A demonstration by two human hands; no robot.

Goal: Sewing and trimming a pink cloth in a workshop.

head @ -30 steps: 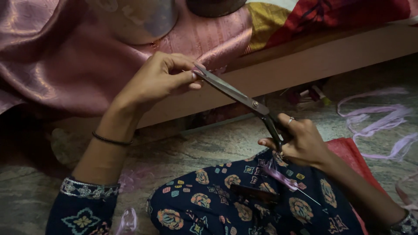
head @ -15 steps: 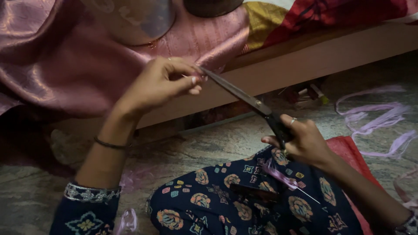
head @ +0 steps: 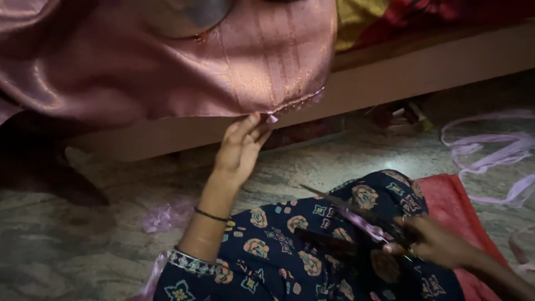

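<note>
- Head view: my left hand (head: 241, 149) is raised to the hem of the pink silk (head: 184, 72), fingertips pinched on a small pale tuft (head: 272, 118) hanging from that edge. The silk drapes over the wooden ledge (head: 423, 72), just above and beyond this hand.
- My right hand (head: 440, 245) rests low over my lap, closed round the handles of the scissors (head: 356, 214); the blades point back toward my left hand, and I cannot tell whether they are parted.
- The silk looks thin, soft and slippery — I judge it light, quick to slide and easy to snag. The stitched hem by my left fingertips seems the firmest place to hold; a pinch there should keep it taut.
- The tuft is tiny and flimsy, so only a fingertip pinch will hold it.
- A metal pot (head: 189, 14) sits on the silk well above my left hand — I think a hard pull could shift it.
- Loose pink ribbon (head: 490, 156) trails on the floor beyond my right hand; a red cloth (head: 457, 206) lies beside it.
- My patterned knee (head: 312, 234) lies between the hands, under the blades.
</note>
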